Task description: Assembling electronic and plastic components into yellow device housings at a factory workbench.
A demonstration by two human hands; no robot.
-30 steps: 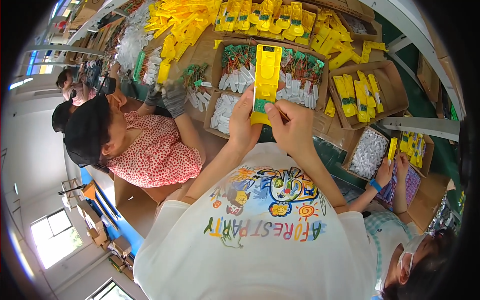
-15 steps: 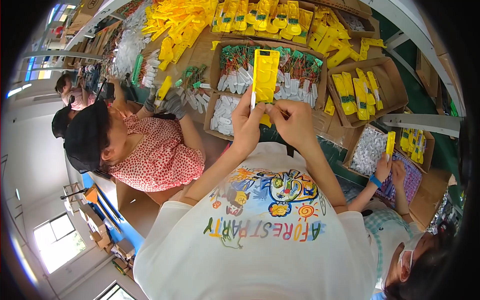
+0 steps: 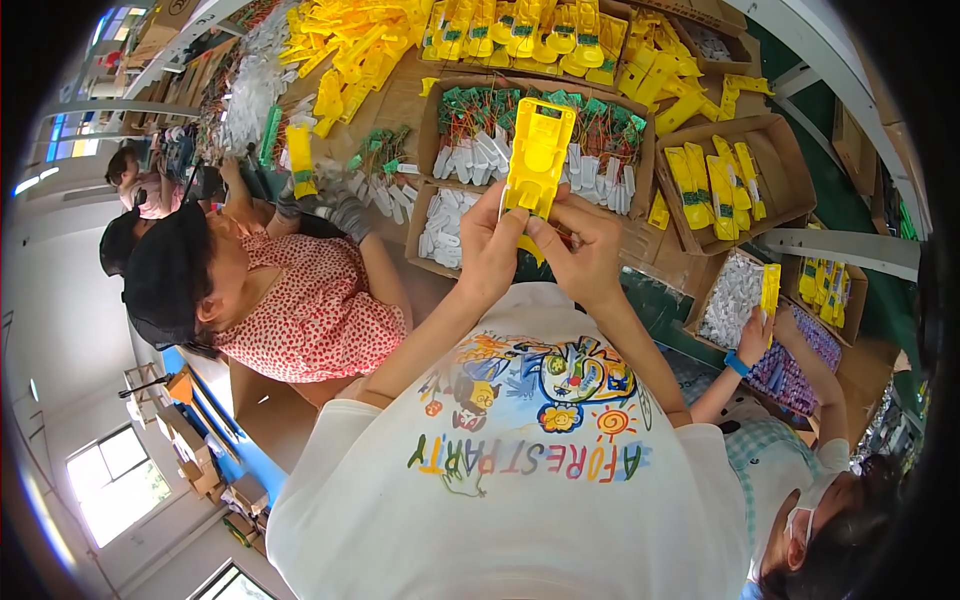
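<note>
Upright before my chest stands a long yellow plastic casing, its hollow, moulded inside showing. My left hand is closed round its lower left edge, with the thumb against the bottom end. From the other side my right hand grips the same lower end, thumb pressed beside the left thumb. A little reddish wire seems to show by the right fingers; what lies beneath the thumbs is hidden. Just beyond the casing, a cardboard box holds green circuit boards with coloured wires and white plastic pieces.
Small white parts fill a box near my left hand. Loose yellow casings are heaped at the far left. Yellow casings lie in a box at right. Co-workers sit on both sides, one in a red-spotted top, another wearing a blue wristband.
The casing has tipped slightly to the right at its top and turned its inside more toward me. My right hand has shifted in against its lower end. Both co-workers' hands have moved.
</note>
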